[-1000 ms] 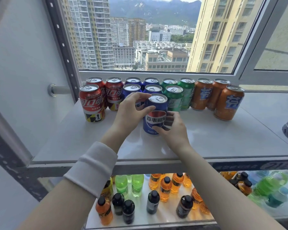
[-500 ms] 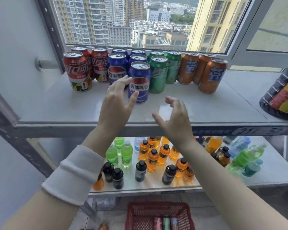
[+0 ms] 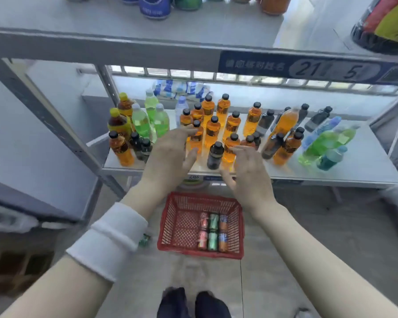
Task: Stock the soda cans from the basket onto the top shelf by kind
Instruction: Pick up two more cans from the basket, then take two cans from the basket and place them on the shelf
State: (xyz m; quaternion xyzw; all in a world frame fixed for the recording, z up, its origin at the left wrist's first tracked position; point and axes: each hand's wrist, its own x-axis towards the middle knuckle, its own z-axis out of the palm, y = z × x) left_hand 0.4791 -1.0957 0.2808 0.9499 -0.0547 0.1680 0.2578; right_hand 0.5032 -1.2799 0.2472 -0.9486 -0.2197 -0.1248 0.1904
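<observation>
Soda cans [image 3: 213,230] lie in the basket [image 3: 182,226], axes twelve-to-six, at six o'clock of the hands. Left hand [image 3: 168,154] and nearer right hand [image 3: 251,177] hover empty, fingers spread.

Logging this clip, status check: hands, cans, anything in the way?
Left hand and right hand open, empty. Six cans in basket on floor. Nothing between hands and basket.

Orange, green, dark bottles [image 3: 210,134] crowd lower shelf [image 3: 365,162]; big bottle [image 3: 381,26] upper right.

A thick white cloth wristband [image 3: 108,239] wraps the forearm behind the left hand [image 3: 168,154] — the right hand [image 3: 248,177] and arm are bare. Two dark shoes [image 3: 194,304] below — blurred.
</observation>
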